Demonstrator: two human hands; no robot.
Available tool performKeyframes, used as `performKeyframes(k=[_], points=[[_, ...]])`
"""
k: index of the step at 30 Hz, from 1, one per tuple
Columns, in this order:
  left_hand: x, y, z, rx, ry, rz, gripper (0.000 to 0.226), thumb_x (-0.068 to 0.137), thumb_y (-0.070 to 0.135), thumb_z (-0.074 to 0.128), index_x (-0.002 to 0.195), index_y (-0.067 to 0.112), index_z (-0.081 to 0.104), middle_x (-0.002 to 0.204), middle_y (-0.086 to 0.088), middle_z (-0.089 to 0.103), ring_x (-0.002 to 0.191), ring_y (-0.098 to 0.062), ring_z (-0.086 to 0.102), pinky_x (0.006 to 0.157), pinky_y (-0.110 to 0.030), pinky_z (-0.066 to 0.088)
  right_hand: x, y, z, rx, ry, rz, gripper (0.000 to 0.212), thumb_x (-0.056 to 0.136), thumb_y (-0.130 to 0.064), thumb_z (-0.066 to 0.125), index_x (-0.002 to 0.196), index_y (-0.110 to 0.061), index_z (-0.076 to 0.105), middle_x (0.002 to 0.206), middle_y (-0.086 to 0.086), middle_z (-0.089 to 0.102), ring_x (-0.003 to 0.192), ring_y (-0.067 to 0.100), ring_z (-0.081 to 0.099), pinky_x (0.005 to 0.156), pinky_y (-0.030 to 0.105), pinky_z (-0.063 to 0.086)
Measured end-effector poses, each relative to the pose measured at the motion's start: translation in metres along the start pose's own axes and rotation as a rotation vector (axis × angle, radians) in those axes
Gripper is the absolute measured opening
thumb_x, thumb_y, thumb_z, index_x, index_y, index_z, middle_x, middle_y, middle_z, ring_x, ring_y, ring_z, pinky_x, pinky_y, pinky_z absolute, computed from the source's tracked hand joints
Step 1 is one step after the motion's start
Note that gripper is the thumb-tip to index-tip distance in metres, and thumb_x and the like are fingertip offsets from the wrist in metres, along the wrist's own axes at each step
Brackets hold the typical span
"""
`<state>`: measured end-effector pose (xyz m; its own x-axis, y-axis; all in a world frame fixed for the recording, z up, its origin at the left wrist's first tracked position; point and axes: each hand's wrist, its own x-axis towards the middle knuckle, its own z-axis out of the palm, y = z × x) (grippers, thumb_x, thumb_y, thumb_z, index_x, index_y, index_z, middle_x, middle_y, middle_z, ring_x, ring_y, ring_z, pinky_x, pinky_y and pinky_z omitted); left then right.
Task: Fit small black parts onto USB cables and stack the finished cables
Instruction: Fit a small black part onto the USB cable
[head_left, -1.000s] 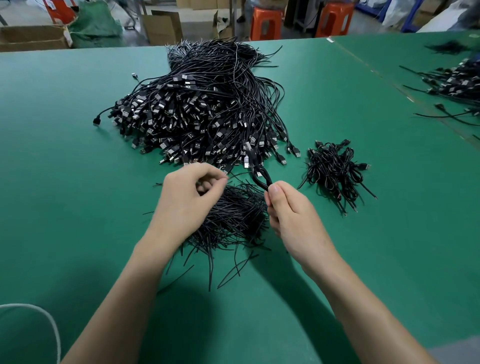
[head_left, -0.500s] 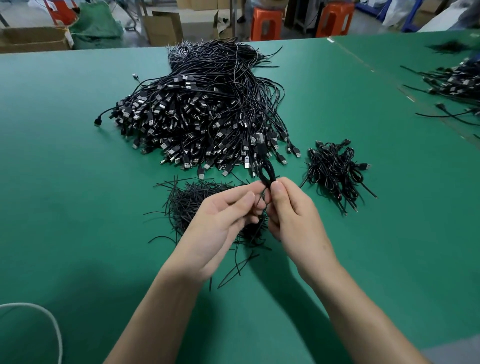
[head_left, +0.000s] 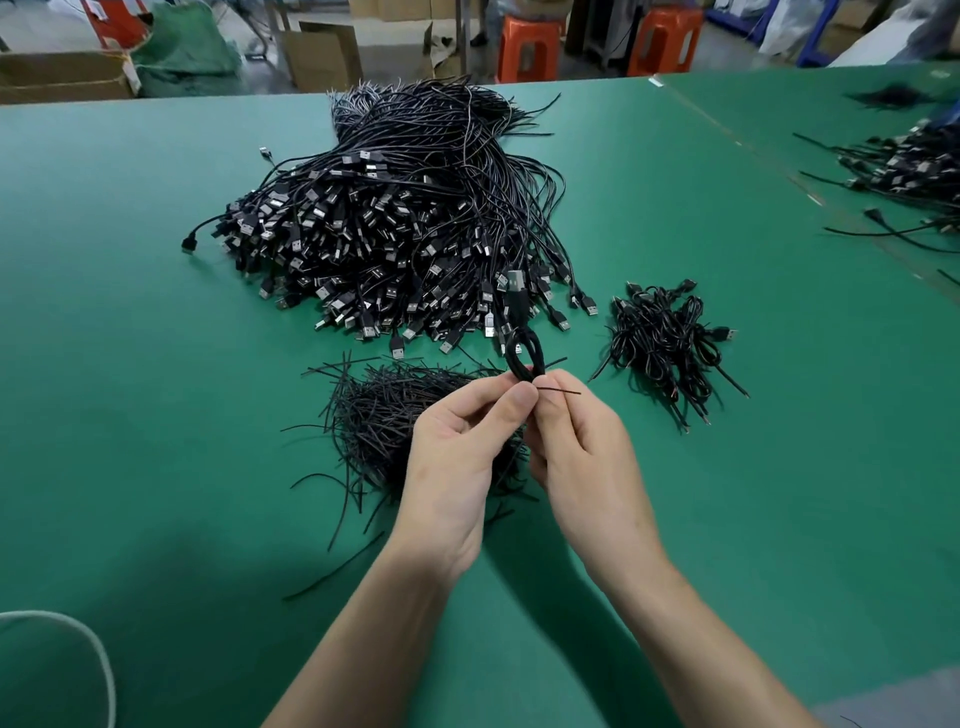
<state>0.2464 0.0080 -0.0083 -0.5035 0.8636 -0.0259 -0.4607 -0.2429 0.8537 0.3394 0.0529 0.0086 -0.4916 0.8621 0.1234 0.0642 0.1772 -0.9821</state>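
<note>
My right hand (head_left: 587, 452) grips a coiled black USB cable (head_left: 523, 349), its loop and plug standing up above my fingers. My left hand (head_left: 462, 457) pinches a thin black tie (head_left: 558, 391) against the coil; the tie's end sticks out to the right. Beneath my hands lies a heap of thin black ties (head_left: 384, 415). A big pile of loose USB cables (head_left: 395, 228) fills the table's middle. A small stack of coiled cables (head_left: 665, 343) lies to the right of my hands.
The green table (head_left: 130, 364) stretches all round. More cables (head_left: 909, 171) lie at the far right. A white cord (head_left: 88, 644) curves at the lower left. Cardboard boxes (head_left: 322, 52) and orange stools (head_left: 527, 47) stand beyond the far edge.
My left hand left the tie heap and came right to meet my right hand at the coil. A tie now lies across the coil, its end poking out to the right.
</note>
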Motion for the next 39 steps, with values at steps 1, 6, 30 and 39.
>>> performKeyframes(k=[1,6,30,39], points=[[-0.001,-0.001,0.001,-0.002,-0.001,-0.006,0.016,0.078,0.025,0.078,0.091,0.019,0.085,0.089,0.004,0.078,0.074,0.002,0.066,0.066,-0.009,0.049,-0.001,0.001,-0.001,-0.012,0.003,-0.010,0.032,0.103,-0.034,0.041,0.071,-0.030,0.047,0.059,-0.017,0.042,0.059,0.007,0.033,0.056,0.034,0.029],[0.000,0.001,-0.002,0.034,-0.021,-0.039,0.019,0.077,0.025,0.074,0.090,0.015,0.083,0.088,0.004,0.078,0.076,0.002,0.067,0.064,-0.009,0.048,-0.001,0.003,-0.008,-0.032,-0.039,-0.007,0.028,0.101,-0.038,0.042,0.081,-0.027,0.058,0.057,-0.023,0.047,0.056,0.003,0.038,0.059,0.027,0.030],[0.004,0.014,-0.010,0.392,-0.199,0.034,0.031,0.098,0.033,0.060,0.067,0.033,0.065,0.071,0.010,0.059,0.069,-0.005,0.059,0.071,-0.016,0.048,0.007,-0.006,-0.034,0.564,-0.526,0.471,0.023,0.102,-0.036,0.047,0.086,-0.020,0.052,0.068,-0.006,0.028,0.055,0.012,0.019,0.048,0.022,0.019],[0.000,0.012,-0.014,0.385,-0.212,0.033,0.025,0.105,0.025,0.051,0.105,0.002,0.057,0.068,0.001,0.063,0.061,-0.022,0.066,0.057,-0.037,0.058,0.004,-0.007,-0.030,0.234,-0.396,0.304,0.031,0.108,-0.030,0.046,0.085,-0.011,0.054,0.068,-0.001,0.047,0.055,0.012,0.038,0.053,0.026,0.038]])
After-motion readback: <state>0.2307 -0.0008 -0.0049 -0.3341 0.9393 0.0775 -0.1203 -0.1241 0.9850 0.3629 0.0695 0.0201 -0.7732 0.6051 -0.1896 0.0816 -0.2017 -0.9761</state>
